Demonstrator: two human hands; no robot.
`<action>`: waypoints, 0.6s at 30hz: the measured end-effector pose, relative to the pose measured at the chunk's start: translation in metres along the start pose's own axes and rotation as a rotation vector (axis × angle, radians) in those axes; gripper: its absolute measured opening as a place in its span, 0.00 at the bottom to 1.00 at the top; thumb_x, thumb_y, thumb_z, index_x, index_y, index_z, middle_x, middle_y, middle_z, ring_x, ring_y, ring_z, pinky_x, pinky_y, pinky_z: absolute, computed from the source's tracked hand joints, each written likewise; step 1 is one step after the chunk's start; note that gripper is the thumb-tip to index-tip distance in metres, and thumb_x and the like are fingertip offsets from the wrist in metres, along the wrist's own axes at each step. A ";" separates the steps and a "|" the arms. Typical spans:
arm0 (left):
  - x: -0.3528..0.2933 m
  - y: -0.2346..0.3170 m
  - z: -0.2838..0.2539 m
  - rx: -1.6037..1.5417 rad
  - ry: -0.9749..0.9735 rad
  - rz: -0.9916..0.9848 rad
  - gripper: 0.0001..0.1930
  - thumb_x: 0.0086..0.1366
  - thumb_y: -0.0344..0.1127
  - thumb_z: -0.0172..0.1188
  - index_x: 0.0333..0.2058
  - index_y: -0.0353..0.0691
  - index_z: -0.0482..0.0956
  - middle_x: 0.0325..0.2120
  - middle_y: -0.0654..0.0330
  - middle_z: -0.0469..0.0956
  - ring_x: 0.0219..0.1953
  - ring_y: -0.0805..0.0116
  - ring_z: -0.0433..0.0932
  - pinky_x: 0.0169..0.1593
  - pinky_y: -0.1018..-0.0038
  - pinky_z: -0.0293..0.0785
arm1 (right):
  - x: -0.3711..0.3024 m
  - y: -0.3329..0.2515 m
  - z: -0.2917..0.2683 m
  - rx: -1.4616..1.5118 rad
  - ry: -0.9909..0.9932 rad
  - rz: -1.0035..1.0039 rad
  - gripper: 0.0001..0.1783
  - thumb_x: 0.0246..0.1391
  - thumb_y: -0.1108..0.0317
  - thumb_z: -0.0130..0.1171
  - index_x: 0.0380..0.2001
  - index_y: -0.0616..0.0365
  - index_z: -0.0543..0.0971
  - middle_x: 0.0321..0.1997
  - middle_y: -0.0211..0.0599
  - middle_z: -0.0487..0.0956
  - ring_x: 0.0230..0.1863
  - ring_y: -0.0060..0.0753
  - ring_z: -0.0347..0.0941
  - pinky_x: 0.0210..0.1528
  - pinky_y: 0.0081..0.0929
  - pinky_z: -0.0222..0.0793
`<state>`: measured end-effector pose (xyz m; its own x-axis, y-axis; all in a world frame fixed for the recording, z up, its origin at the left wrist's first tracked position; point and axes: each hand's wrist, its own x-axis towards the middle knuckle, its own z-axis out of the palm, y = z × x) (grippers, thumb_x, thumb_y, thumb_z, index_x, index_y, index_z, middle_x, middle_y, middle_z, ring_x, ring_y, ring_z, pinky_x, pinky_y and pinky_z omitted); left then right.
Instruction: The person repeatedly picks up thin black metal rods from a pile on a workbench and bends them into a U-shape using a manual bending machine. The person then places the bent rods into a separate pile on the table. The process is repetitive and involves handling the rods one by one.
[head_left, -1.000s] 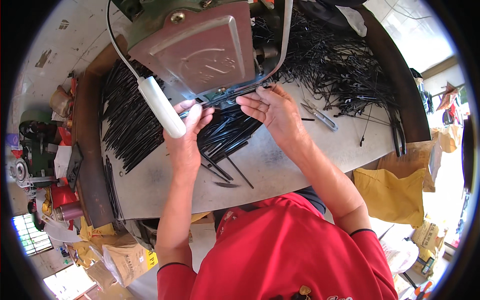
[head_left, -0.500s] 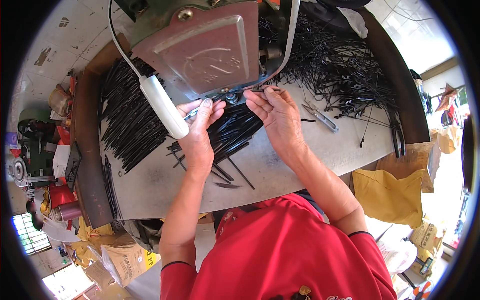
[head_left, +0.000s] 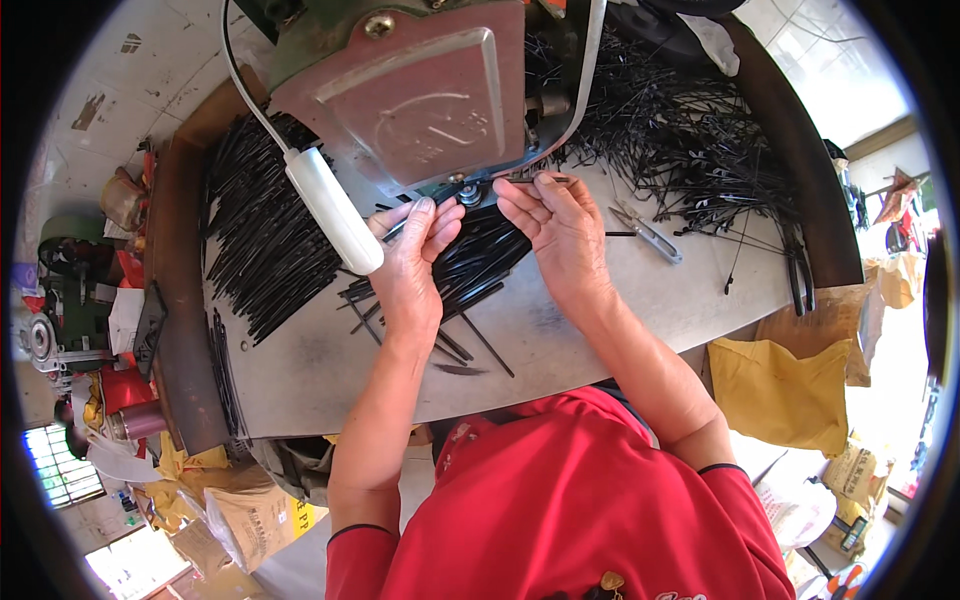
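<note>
Under a machine head with a reddish-brown cover (head_left: 425,95), both my hands are up close to a small metal foot (head_left: 470,192). My left hand (head_left: 410,260) pinches a thin black strip (head_left: 446,194) between thumb and fingers, on the foot's left side. On its right side, my right hand (head_left: 562,235) pinches a thin dark strip (head_left: 528,181) between thumb and forefinger, its other fingers curled. Whether the two strips are one piece I cannot tell. Below and between the hands lies a bunch of black strips (head_left: 470,260) on the metal table (head_left: 560,335).
A white lamp (head_left: 335,212) hangs beside my left hand. Many black strips (head_left: 265,235) are stacked left. A tangle of black pieces (head_left: 690,140) fills the right back. Small snips (head_left: 648,236) and black-handled pliers (head_left: 797,270) lie right. A brown rim (head_left: 175,330) borders the table.
My left hand has moved slightly right, toward the metal foot. My right hand stays almost in place with its pinch. The whole view has shifted a little.
</note>
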<state>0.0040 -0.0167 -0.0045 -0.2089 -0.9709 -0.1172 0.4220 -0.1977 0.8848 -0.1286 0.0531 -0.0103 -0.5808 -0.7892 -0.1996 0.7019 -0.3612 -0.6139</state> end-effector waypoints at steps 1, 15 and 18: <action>0.000 -0.001 -0.001 -0.024 0.010 -0.016 0.06 0.62 0.25 0.57 0.36 0.32 0.69 0.34 0.42 0.78 0.36 0.56 0.82 0.37 0.76 0.83 | 0.000 0.001 0.000 -0.004 0.002 -0.007 0.06 0.62 0.69 0.48 0.37 0.61 0.66 0.38 0.52 0.78 0.44 0.43 0.78 0.47 0.32 0.76; 0.018 0.019 -0.003 0.195 -0.074 -0.071 0.14 0.60 0.25 0.59 0.43 0.33 0.67 0.33 0.51 0.78 0.34 0.59 0.82 0.34 0.76 0.81 | 0.030 -0.028 -0.005 -0.033 -0.129 0.190 0.08 0.59 0.69 0.50 0.37 0.63 0.69 0.37 0.47 0.78 0.37 0.47 0.80 0.40 0.34 0.79; 0.011 0.016 0.008 0.200 0.053 -0.046 0.14 0.61 0.29 0.59 0.44 0.35 0.68 0.40 0.55 0.77 0.40 0.61 0.81 0.40 0.77 0.79 | 0.019 -0.038 0.002 -0.073 -0.095 0.170 0.11 0.61 0.66 0.49 0.41 0.63 0.70 0.37 0.49 0.79 0.35 0.44 0.80 0.40 0.32 0.79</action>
<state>0.0017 -0.0292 0.0117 -0.1754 -0.9682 -0.1786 0.2282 -0.2165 0.9492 -0.1652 0.0508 0.0108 -0.4122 -0.8804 -0.2344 0.7530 -0.1843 -0.6317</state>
